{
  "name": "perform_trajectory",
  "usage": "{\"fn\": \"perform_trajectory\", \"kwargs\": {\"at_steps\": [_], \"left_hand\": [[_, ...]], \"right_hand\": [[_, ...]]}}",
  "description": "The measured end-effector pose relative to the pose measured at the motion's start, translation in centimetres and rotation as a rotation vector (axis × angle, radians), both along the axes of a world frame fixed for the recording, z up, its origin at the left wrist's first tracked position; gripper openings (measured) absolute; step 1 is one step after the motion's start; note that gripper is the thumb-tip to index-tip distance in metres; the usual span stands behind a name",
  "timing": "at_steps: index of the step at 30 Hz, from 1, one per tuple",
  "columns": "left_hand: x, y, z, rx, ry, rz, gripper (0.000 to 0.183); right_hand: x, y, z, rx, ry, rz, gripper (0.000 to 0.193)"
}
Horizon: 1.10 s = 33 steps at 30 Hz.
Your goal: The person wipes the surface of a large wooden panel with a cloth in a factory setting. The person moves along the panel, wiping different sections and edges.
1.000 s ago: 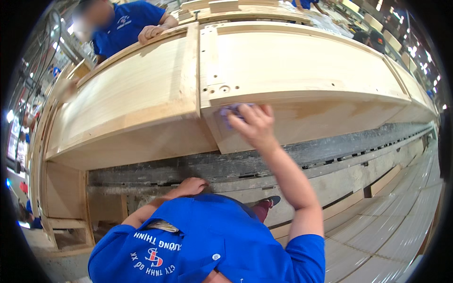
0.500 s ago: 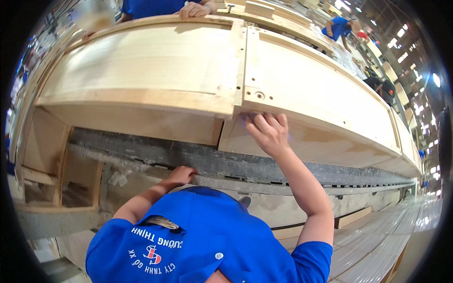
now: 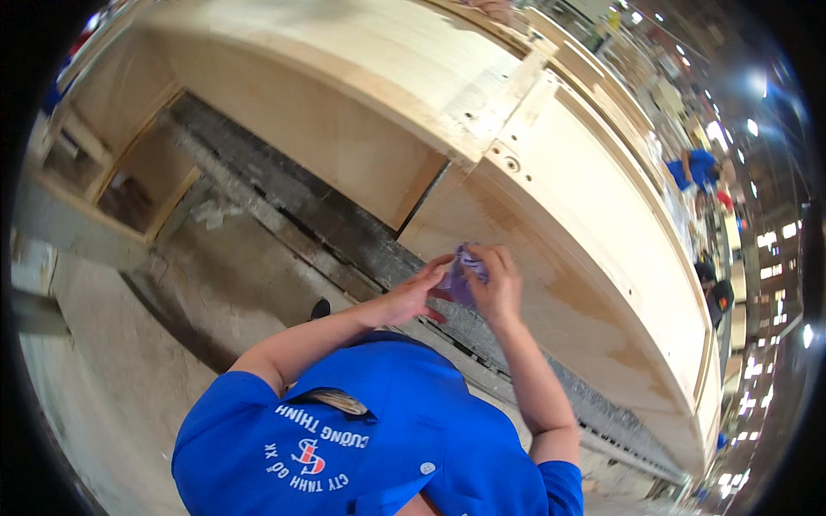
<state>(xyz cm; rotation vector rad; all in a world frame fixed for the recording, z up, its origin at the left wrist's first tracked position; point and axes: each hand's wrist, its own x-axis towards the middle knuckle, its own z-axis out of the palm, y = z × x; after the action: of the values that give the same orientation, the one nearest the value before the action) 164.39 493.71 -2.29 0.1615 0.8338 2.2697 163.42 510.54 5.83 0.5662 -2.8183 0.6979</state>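
Observation:
A crumpled purple cloth (image 3: 462,277) is pinched in my right hand (image 3: 499,288), in front of my body. My left hand (image 3: 411,297) is at the cloth's left side, fingers apart, with its fingertips at or very near the fabric. Just beyond both hands stands a pale wooden cabinet frame (image 3: 525,232), its near side panel marked by a darker patch. At the frame's upper corner, near a joint, are several drilled holes and a round metal fitting (image 3: 512,163).
A dark conveyor rail (image 3: 344,232) runs beneath the wooden pieces. A second wooden cabinet section (image 3: 344,52) adjoins on the left, with open compartments (image 3: 142,185) at far left. Another person's hand (image 3: 495,9) rests at the far edge; a worker in blue (image 3: 695,169) is farther right.
My right hand has come down from the cabinet's front edge with the cloth. My left hand has risen from the rail to meet it. The view has turned, tilting the cabinets.

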Motion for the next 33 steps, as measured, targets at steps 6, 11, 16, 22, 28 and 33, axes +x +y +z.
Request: {"fn": "perform_trajectory", "kwargs": {"at_steps": [6, 11, 16, 22, 28, 33], "left_hand": [[-1.9, 0.5, -0.6, 0.091, -0.017, 0.815, 0.038], [-12.6, -3.7, 4.4, 0.088, 0.331, 1.475, 0.037], [-14.1, 0.2, 5.0, -0.766, 0.426, 1.76, 0.04], [-14.8, 0.2, 5.4, -0.779, 0.361, 1.603, 0.038], [-13.9, 3.1, 7.4, -0.761, 0.236, 1.66, 0.036], [-17.0, -3.9, 8.7, -0.714, 0.052, 1.782, 0.038]], "right_hand": [[2.5, 0.2, -1.8, -0.19, -0.122, 0.048, 0.048], [5.3, 8.5, -6.3, -0.388, -0.477, -0.136, 0.044], [6.7, 11.4, -10.4, -0.153, -0.648, -0.132, 0.036], [6.2, 13.2, -10.4, -0.042, -0.543, -0.198, 0.033], [8.4, 15.9, -12.7, -0.328, -0.562, -0.304, 0.032], [9.0, 15.7, -13.9, -0.143, -0.614, -0.217, 0.031]]}}
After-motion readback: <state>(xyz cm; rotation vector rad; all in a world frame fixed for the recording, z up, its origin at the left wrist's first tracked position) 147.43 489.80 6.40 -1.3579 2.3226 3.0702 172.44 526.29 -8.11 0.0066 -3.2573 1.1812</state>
